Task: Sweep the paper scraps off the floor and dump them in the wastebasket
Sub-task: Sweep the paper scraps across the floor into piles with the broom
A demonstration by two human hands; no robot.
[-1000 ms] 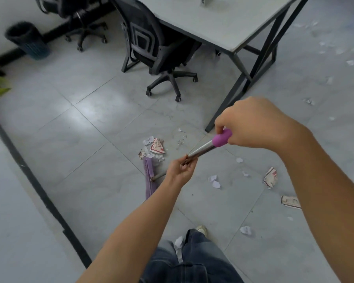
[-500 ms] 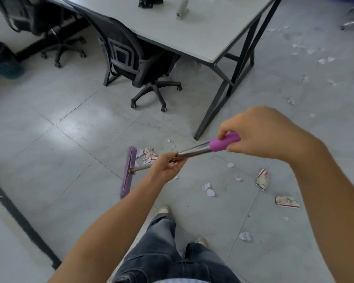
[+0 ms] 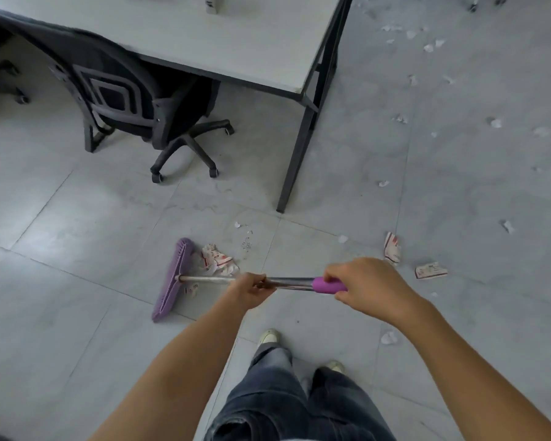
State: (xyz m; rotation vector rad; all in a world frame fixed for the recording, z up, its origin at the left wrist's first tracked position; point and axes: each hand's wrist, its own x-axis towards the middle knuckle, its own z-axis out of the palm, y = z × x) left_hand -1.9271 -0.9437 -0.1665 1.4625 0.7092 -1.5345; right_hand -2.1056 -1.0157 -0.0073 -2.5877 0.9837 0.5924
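Note:
Both hands hold a broom with a metal shaft (image 3: 209,279) and a purple head (image 3: 171,279) that rests on the grey tile floor. My left hand (image 3: 251,289) grips mid-shaft. My right hand (image 3: 368,288) closes on the purple end grip (image 3: 325,285). A small pile of red-printed paper scraps (image 3: 217,258) lies just right of the broom head. More scraps lie to the right: a folded one (image 3: 392,247), a flat one (image 3: 430,270), and several white bits scattered farther off. No wastebasket is in view.
A grey table (image 3: 236,46) with black legs (image 3: 295,160) stands ahead. A black office chair (image 3: 131,100) on castors sits under its left side. My jeans and shoes (image 3: 269,337) are below the hands. White scraps (image 3: 388,338) lie near my right foot.
The view has swung right, so the wastebasket left the frame. The broom head has turned and shifted left of the scrap pile, and the shaft now lies nearly level.

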